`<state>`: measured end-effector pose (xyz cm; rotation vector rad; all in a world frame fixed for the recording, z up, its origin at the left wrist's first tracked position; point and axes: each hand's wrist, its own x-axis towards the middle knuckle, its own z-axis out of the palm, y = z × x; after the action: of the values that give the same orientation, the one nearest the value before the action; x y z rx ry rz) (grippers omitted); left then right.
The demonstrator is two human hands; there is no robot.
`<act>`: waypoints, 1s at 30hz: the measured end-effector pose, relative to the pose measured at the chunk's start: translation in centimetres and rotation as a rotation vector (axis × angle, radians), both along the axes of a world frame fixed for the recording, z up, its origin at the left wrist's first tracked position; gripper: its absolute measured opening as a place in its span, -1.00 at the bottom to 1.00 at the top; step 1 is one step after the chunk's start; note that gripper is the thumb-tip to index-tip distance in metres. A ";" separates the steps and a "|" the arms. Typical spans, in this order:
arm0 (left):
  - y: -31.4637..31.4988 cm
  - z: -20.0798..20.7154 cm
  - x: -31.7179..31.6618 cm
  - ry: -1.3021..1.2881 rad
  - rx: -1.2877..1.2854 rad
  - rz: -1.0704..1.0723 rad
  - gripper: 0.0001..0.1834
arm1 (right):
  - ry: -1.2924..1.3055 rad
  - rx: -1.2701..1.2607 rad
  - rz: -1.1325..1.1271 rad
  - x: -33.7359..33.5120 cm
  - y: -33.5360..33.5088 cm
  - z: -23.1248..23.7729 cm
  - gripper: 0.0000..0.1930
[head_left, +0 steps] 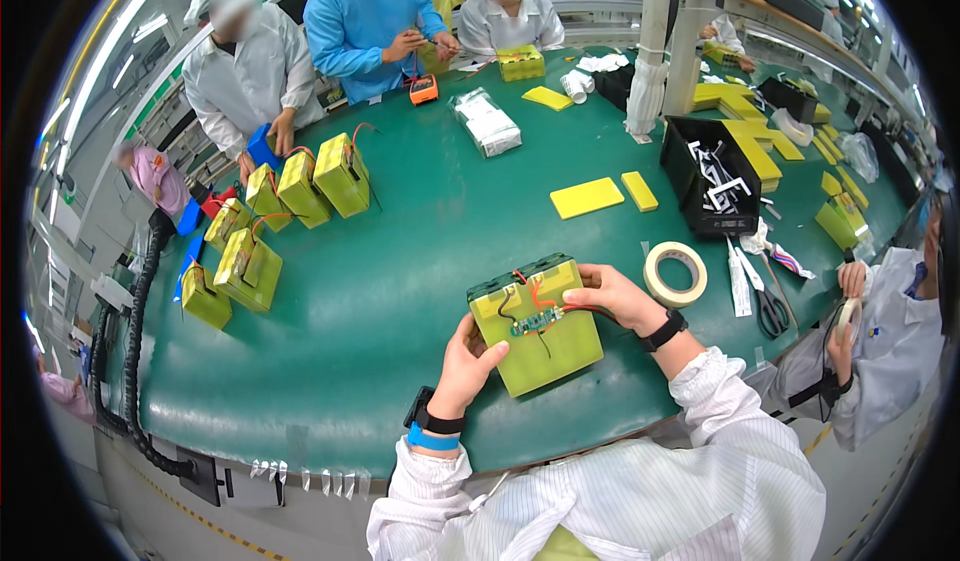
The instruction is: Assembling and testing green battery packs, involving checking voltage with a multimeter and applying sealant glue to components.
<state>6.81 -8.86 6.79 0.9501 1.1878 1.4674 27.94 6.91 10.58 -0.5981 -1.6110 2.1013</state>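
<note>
A battery pack [550,363] with yellow-green faces and dark cells along its top edge is between my hands, tilted so that one broad face shows. On that face is a small green circuit board [537,322] with red and black wires running from it. My left hand [466,369] grips the pack's left side, thumb over the front. With the thumb on the upper right of the face, my right hand [622,302] holds the other side, where dark wires pass under it. The fingers behind the pack are partly hidden.
A roll of masking tape [675,274] and scissors [771,311] lie right of my hand. Beyond are yellow sheets [587,199] and a black bin [710,223] of white strips. Several packs [248,269] stand left. Co-workers line the far side; another person's hands [846,316] are right.
</note>
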 end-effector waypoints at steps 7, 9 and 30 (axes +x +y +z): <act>0.3 -0.3 -0.3 -0.011 -0.048 0.015 -0.38 | -0.027 -0.025 -0.010 -0.6 0.5 -0.9 -0.36; 0.4 -0.5 -0.2 -0.039 -0.064 0.036 -0.40 | -0.069 -0.002 -0.036 -0.8 0.4 -1.0 -0.36; 0.6 -0.9 0.1 0.072 -0.086 0.181 -0.54 | -0.258 0.000 -0.055 -0.7 0.2 -1.3 -0.39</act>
<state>6.93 -8.23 5.85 0.8610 1.4091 1.5212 27.23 7.12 9.28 -0.9347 -1.7074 2.0508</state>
